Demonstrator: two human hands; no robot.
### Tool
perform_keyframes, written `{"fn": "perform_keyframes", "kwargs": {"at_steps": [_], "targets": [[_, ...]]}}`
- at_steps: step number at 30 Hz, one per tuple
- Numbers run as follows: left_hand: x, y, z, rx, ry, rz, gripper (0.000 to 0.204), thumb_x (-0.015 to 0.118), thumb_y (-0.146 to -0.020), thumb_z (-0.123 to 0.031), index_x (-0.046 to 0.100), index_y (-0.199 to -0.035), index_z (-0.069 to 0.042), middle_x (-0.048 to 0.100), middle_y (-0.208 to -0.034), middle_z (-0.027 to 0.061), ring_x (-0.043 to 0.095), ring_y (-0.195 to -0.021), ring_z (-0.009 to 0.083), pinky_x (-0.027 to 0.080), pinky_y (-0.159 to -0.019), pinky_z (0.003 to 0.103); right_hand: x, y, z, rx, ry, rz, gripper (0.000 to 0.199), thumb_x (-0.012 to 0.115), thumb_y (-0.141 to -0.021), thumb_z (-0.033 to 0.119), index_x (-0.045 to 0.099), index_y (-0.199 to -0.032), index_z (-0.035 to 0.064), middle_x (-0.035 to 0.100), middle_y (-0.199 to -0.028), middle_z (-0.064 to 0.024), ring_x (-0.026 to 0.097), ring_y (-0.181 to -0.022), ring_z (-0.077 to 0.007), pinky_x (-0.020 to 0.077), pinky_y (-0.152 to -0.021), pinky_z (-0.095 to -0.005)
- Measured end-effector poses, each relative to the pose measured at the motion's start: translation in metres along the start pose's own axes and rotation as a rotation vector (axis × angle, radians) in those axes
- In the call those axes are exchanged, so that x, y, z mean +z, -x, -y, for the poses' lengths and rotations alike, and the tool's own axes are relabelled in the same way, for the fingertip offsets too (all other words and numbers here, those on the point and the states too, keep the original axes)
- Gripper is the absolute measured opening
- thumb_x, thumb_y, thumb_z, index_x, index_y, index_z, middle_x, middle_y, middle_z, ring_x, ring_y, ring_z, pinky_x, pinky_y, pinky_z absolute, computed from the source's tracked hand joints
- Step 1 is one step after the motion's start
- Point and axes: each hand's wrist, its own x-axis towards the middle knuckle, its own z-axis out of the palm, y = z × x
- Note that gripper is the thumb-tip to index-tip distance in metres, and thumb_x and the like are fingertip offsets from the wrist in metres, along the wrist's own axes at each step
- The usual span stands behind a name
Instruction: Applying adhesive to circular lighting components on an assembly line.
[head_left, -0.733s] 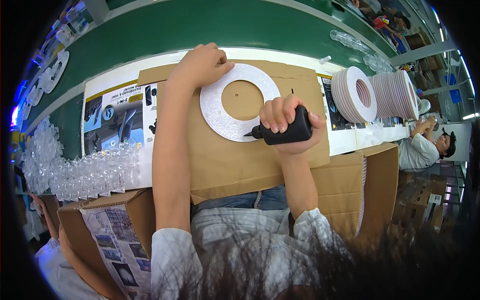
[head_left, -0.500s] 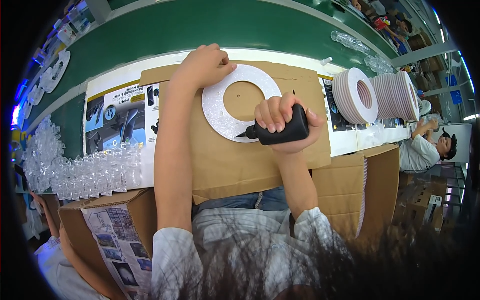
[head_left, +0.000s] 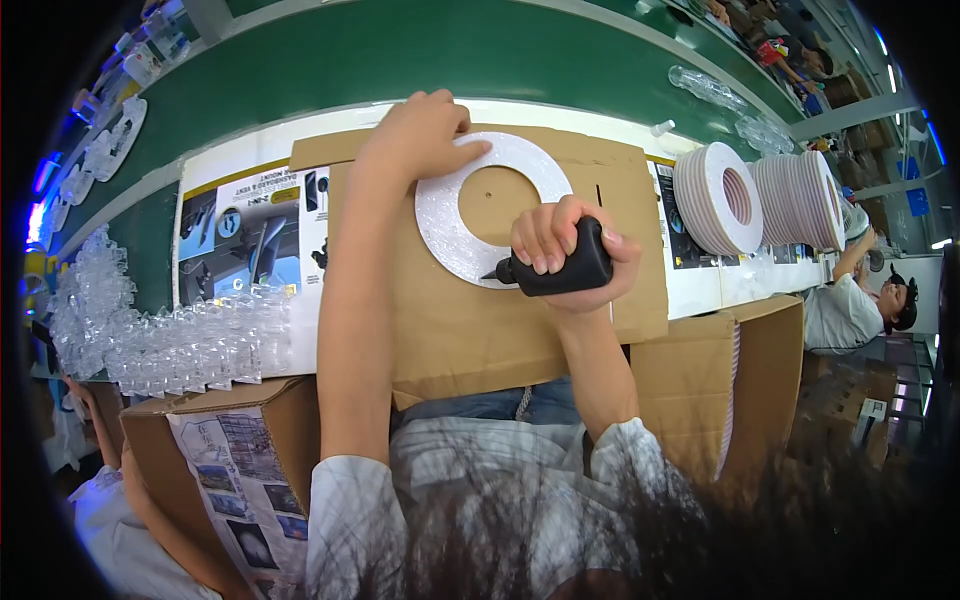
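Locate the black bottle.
In the head view, right of centre, the black bottle is in the right hand, its nozzle over the white ring.

Poster (head_left: 268, 240): green bench (head_left: 400, 60) shows beyond it and to its left. Clear plastic parts (head_left: 190, 345) bunched at its lower left, partly over its near edge. Near carton (head_left: 290, 430) below it, photo sheet (head_left: 235, 475) on the side. Far carton (head_left: 680, 370) well right of it. White cap (head_left: 662, 128) up and right of it, clear pieces (head_left: 706, 88) past that. Co-worker (head_left: 845, 315) far right of it.
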Motion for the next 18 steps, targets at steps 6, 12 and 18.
{"fn": "perform_keyframes", "kwargs": {"at_steps": [6, 12, 18], "targets": [[0.004, 0.005, -0.046, -0.069, -0.24, 0.002, 0.076, 0.078, -0.06, -0.06, 0.068, -0.11, -0.003, 0.061, -0.116, 0.0244, 0.058, -0.112, 0.0434, 0.047, -0.095, 0.052, -0.002, 0.004, 0.019, -0.165, -0.271, -0.082, 0.036, 0.044, -0.089, 0.045, 0.048, -0.078, 0.0104, 0.045, -0.068, -0.0033, 0.043, -0.066, -0.0178, 0.0364, -0.065, -0.033], [-0.005, -0.019, -0.076, -0.012, -0.488, 0.269, 0.048, 0.081, -0.06, -0.043, 0.075, -0.089, -0.005, 0.065, -0.11, 0.0153, 0.061, -0.107, 0.031, 0.047, -0.095, 0.047, -0.02, 0.011, 0.041, -0.33, -0.707, -0.168, 0.017, 0.054, -0.088, 0.022, 0.045, -0.077, 0.0126, 0.041, -0.067, 0.0006, 0.041, -0.064, -0.0121, 0.0357, -0.067, -0.0284], [-0.072, -0.076, 0.008, -0.101, -0.725, 0.175, 0.058, 0.082, -0.057, -0.051, 0.076, -0.096, -0.009, 0.069, -0.108, 0.0101, 0.059, -0.11, 0.0285, 0.046, -0.092, 0.045, -0.028, 0.01, 0.028, -0.355, -0.854, -0.189, 0.01, 0.053, -0.089, 0.012, 0.046, -0.082, 0.0126, 0.042, -0.069, 0.0016, 0.042, -0.066, -0.0112, 0.0363, -0.068, -0.0269]]}}
